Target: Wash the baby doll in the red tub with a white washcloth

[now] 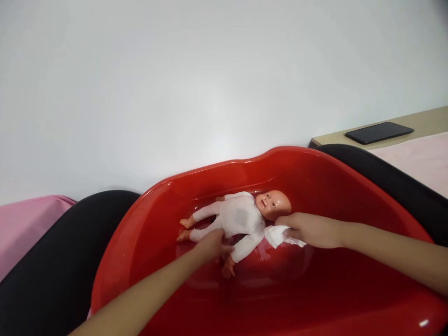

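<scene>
From the head camera we look down into a red tub [308,179], where a doll [241,217] lies on its back near the middle of the tub floor. It wears a white long-sleeved suit, with its head to the right and its feet to the left. A sheen on the floor may be shallow water, but we cannot tell.

The right hand [313,231] reaches in from the right, its grip clamped on a crumpled white cloth [282,237], which touches the doll's neck and shoulder. The left hand [213,247] comes in from the lower left and lies against the doll's side, just above its arm. Its fingers sit close together, though we cannot tell whether that grip is closed on anything.

We judge the step in hand to be this contact at the neck, with one hand working the cloth and the other steadying the doll. The next move calls for a firm left hand, since the tub looks slick.

Around the tub we see black padding [52,252] on both sides and a pink sheet [28,228] at the left. At the upper right, a phone [380,133] lies on a beige desk [420,120], beside a pale pink mat [416,163] — and a white wall [175,84] fills the rest.
</scene>
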### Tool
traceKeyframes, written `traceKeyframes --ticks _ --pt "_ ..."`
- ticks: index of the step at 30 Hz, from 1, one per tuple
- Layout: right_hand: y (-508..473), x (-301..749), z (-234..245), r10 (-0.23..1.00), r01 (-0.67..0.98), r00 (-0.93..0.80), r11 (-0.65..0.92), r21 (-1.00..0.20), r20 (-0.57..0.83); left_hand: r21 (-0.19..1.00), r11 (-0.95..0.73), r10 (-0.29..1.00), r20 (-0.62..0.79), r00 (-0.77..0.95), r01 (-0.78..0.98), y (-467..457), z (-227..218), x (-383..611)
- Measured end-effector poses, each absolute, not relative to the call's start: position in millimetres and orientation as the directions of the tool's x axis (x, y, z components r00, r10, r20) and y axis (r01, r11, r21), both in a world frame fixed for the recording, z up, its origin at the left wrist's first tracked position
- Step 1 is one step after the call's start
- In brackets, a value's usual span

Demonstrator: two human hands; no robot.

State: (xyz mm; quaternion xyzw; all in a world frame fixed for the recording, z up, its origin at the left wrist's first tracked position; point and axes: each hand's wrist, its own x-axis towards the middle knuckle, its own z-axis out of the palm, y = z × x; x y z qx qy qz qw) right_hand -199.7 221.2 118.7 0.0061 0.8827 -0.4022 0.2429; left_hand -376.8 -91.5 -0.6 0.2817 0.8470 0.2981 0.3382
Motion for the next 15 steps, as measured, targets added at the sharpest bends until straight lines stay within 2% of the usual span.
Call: traceKeyframes --ticks 2,6,7,10,15 --pt "225.9 -201.4 121.0 -0.182 0.214 -0.888 0.650 -0.729 -0.423 0.578 0.688 0.645 -0.208 -0.735 0.440 -77.9 22.3 -412.8" --pt "225.6 -206.0 122.7 -0.158 0.223 -0.908 0.603 -0.766 -0.388 0.519 0.699 0.609 -0.074 -0.789 0.491 -40.1 37.6 -486.5" --pt "223.7 -207.0 122.9 -0.151 0.224 -0.911 0.600 -0.768 -0.384 0.529 0.689 0.621 -0.078 -0.780 0.496 -30.4 33.7 -500.2" --pt "216.2 -209.2 122.7 -0.158 0.224 -0.906 0.608 -0.762 -0.392 0.653 0.629 0.673 -0.187 -0.715 0.422 -5.7 11.6 -524.9" --pt "207.1 -213.4 117.5 -0.187 0.255 -0.881 0.586 -0.769 -0.434 0.820 0.541 0.696 -0.310 -0.648 0.189 11.2 -23.3 -535.6"
